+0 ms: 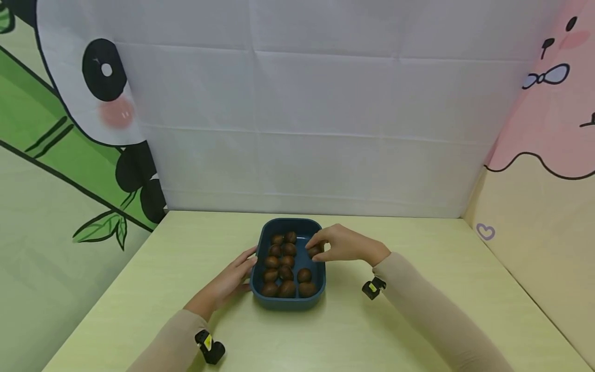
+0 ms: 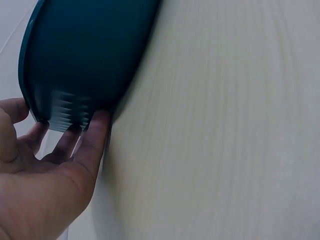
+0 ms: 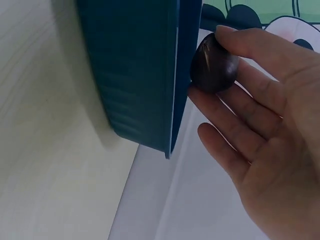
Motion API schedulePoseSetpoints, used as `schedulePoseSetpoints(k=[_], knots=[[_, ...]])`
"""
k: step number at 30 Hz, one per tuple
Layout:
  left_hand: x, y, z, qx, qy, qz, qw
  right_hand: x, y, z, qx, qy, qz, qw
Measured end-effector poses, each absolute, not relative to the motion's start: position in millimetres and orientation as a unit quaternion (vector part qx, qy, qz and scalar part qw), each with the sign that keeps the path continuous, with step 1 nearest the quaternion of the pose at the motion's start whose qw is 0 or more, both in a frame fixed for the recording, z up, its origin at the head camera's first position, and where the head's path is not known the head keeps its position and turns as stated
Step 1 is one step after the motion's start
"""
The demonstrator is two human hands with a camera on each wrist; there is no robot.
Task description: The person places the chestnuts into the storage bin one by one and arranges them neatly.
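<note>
A dark blue rectangular container [image 1: 289, 305] stands on the table with several brown chestnuts [image 1: 287, 289] inside. Two columns fill its left side, and a few more lie at the near right, past a thin divider. My left hand [image 1: 228, 283] rests against the container's left outer wall, fingertips and thumb touching it; the left wrist view shows this hand [image 2: 55, 170] from below. Over the right rim, my right hand [image 1: 346, 245] pinches one chestnut [image 3: 214, 65] between thumb and fingers. In the right wrist view that nut is level with the rim, the hand [image 3: 270, 110] beside the wall.
The pale yellow table [image 1: 400, 320] extends around the container. Behind it hangs a creased white sheet [image 1: 321, 103]. Printed cartoon walls stand left and right. A small black device is strapped at each wrist.
</note>
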State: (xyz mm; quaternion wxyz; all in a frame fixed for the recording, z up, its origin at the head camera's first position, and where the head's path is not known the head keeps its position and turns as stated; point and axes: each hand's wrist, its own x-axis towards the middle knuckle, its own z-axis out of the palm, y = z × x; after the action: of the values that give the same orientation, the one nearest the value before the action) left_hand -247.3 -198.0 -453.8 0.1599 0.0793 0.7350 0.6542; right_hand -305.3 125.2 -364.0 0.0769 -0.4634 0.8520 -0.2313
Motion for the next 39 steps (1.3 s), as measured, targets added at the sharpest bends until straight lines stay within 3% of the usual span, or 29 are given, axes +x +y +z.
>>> schedulePoseSetpoints(k=[9,17,27,39], knots=[[-248,-199,-454,0.080,0.734,0.655,0.162,-324,93,-388,-0.445,0.867,-0.202,0.095],[-248,-199,-456,0.088,0.732,0.656,0.161,-331,84,-410,-0.415,0.894,-0.151,0.071],[-249,-198,-458,0.074,0.731,0.660,0.158,-331,78,-415,-0.387,0.913,-0.116,0.061],[-248,-196,-453,0.075,0.733,0.657,0.158,-328,84,-413,-0.428,0.886,-0.174,0.030]])
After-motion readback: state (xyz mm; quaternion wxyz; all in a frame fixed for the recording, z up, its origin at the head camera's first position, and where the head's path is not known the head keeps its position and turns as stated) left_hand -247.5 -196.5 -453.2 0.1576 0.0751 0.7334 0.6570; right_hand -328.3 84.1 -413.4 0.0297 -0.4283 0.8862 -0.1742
